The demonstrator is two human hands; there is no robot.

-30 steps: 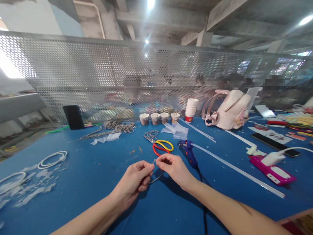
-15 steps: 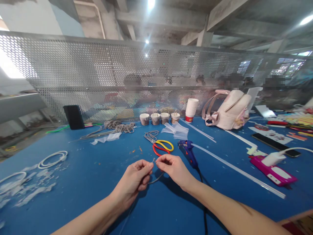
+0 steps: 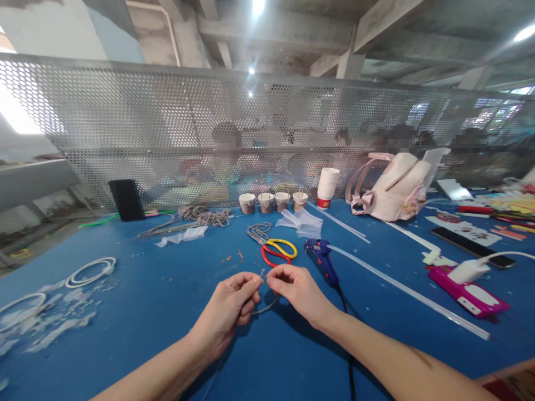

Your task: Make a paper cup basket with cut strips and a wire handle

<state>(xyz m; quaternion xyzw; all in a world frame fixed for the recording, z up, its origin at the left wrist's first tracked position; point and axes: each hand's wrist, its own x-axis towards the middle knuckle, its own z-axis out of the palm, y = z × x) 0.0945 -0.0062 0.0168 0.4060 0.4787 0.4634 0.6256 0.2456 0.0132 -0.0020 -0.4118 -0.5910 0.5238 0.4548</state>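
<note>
Evidently, the left hand is pinching a grey cord near its tip; holding steady is probably helping. Whether the right hand is gripping anything, I cannot tell.

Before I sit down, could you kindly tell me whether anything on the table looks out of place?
Yes: ragged whitish scraps lie strewn over the left of the table, untidy compared with the row of cups.

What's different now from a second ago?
Very little. The left hand has eased slightly away from the right hand, so a thin strand's end shows more clearly between them. No visible letting go or new grasp. The scissors, glue gun and paper cups stayed where they were.
</note>
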